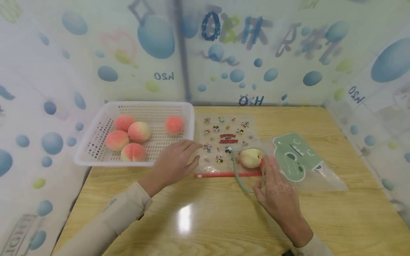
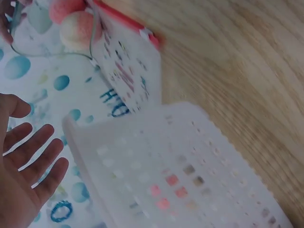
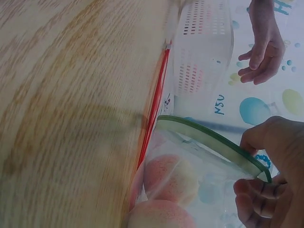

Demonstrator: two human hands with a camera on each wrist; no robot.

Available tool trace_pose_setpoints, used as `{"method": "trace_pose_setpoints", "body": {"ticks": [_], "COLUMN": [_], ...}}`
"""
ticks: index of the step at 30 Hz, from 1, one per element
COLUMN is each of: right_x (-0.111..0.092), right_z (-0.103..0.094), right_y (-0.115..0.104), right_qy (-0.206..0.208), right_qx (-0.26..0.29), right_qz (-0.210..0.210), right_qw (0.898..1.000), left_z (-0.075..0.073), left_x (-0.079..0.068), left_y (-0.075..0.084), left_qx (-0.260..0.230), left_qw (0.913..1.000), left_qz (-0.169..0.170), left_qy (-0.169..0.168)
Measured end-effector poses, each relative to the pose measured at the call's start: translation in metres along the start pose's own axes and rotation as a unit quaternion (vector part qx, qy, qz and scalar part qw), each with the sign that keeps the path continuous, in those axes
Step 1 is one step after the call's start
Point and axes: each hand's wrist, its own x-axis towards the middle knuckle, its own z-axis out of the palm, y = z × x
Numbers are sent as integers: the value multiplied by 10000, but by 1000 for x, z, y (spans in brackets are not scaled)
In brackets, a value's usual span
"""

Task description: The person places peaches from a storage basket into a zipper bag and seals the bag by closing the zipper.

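My right hand (image 1: 280,195) holds the green rim (image 3: 213,137) of a clear zip bag with a green cartoon print (image 1: 296,156), thumb on one side and curled fingers on the other. The bag's mouth gapes toward the left. Inside it are a pale peach (image 1: 251,158) and a pinker peach (image 3: 168,178). My left hand (image 1: 176,161) hovers by the front right corner of a white basket (image 1: 144,164), fingers loosely spread and holding nothing. In the basket lie several pink-yellow peaches (image 1: 139,131), one of them (image 1: 174,125) apart at the right.
A second clear bag (image 1: 229,137) with small cartoon prints and a red slider zip (image 1: 230,175) lies flat between basket and green bag, partly under the latter. Behind the wooden table (image 1: 208,220) stands a wall covering with blue dots (image 1: 157,37).
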Motion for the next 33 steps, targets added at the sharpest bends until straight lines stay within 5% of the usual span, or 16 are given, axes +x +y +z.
{"method": "trace_pose_setpoints", "body": {"ticks": [4, 13, 19, 33], "right_x": [-1, -1, -2, -2], "right_z": [0, 3, 2, 5], "right_y": [0, 1, 3, 1], "right_qy": [31, 60, 107, -128], "right_qx": [20, 66, 187, 156], "right_qz": [-33, -3, 144, 226], "right_qw": [10000, 10000, 9997, 9995], "left_z": [-2, -1, -5, -23], "left_x": [-2, -14, -25, -46], "left_y": [-16, -51, -76, -128], "left_qx": [-81, -27, 219, 257], "left_qw": [9993, 9985, 9935, 9685], "left_qz": [-370, -536, -1118, -2238], "left_qy": [-69, 111, 67, -1058]}}
